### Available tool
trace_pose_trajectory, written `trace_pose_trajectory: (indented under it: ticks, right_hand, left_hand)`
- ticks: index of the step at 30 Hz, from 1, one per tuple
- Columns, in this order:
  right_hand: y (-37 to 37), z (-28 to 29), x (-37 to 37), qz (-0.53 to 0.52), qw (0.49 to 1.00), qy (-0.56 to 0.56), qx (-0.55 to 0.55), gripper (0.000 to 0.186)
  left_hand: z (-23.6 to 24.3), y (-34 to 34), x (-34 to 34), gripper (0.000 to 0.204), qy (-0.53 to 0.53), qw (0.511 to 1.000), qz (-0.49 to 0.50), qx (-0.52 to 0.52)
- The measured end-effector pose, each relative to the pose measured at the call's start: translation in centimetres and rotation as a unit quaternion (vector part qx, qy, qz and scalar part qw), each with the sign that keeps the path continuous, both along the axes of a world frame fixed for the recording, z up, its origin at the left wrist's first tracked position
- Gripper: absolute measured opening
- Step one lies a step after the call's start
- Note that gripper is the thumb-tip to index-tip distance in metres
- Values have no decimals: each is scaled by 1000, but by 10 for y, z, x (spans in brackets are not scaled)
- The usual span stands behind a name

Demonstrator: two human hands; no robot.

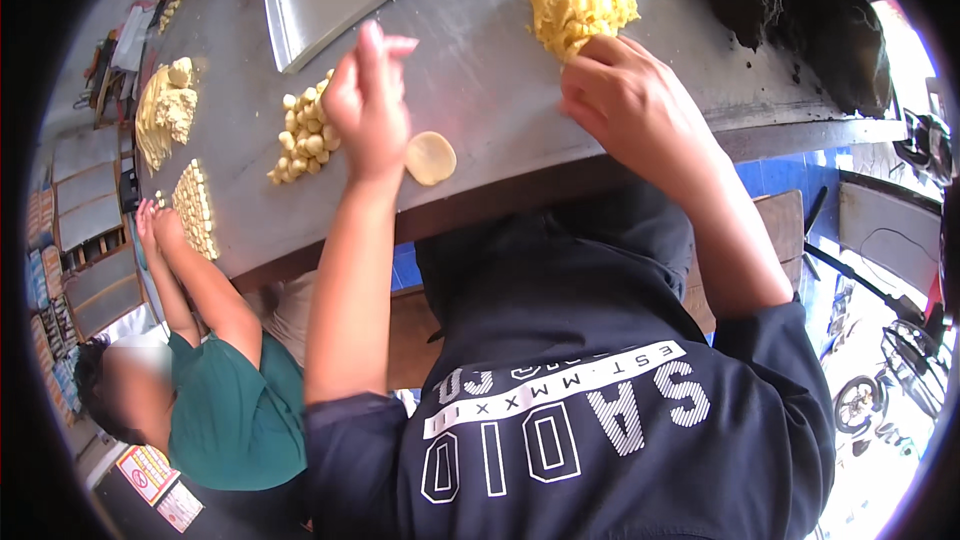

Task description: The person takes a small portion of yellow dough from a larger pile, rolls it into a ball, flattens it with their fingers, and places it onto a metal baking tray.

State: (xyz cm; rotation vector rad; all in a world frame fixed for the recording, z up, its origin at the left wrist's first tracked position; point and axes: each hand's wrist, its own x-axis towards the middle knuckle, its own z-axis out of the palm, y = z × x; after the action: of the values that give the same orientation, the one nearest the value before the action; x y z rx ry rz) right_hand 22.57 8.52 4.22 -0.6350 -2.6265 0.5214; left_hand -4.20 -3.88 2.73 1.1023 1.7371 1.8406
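My right hand bends its fingers against the near edge of a crumbly yellow dough block and grips some of it; the fingertips are partly hidden. Raised over the table, my left hand is open, with fingers stretched away from me and nothing visible in them. Just right of my left wrist, a flat round dough disc lies near the table's front edge. Small pale dough balls are heaped to the left of that hand, which covers part of the heap.
A metal tray stands at the far left of the metal table. Dark, torn-looking bundles lie at the far right. On the left, a person in a green shirt works beside rows of dough pieces and a dough mound.
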Motion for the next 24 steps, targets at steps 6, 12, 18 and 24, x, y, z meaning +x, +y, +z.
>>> trace_pose_trajectory:
  ticks: [6,12,18,24]
  right_hand:
    - [-14,-9,23,-33,999,33,21,27]
    - [-28,5,5,-4,999,39,-7,31]
    - [-49,4,-22,76,976,156,-128,11]
    - [-42,-2,-47,74,963,241,-93,22]
  left_hand:
    - [-2,-110,29,19,555,777,91,-283]
    - [-15,-104,41,14,301,931,82,-189]
    - [-5,-82,67,32,-105,986,47,-120]
    - [12,-55,77,57,-202,979,-25,-36]
